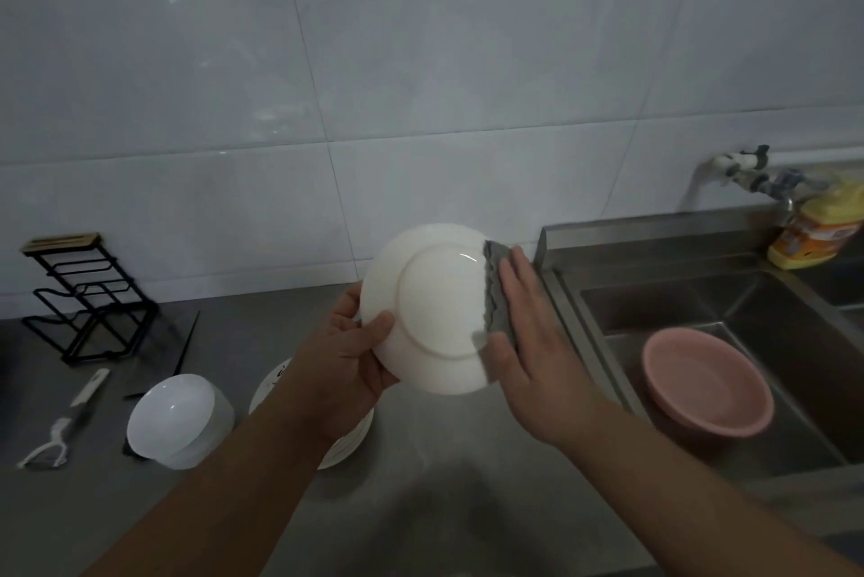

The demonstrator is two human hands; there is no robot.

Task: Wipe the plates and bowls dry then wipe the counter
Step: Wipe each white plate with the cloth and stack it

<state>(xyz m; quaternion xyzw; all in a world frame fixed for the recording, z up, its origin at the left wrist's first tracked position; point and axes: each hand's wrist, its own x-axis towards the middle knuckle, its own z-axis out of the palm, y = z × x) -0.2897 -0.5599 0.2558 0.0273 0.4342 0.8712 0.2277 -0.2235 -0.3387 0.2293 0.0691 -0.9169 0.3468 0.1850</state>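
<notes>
Right hand (528, 342), cloth (495, 291) against plate rim (435, 310)

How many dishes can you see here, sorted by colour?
White: 3 that can be told apart: the held plate, a bowl, and a plate stack whose count is hidden.
Pink: 1, the basin in the sink.
Total: 4 at least.

Black wire rack (89, 300) stands at back left against white tiled wall (421, 62). White-handled peeler (63, 424) lies in front of rack. Black chopsticks (186, 345) lie right of rack. Steel sink (729, 310) at right holds pink basin (706, 380). Tap (752, 176) above sink's back edge; yellow detergent bottle (820, 225) beside tap.
</notes>
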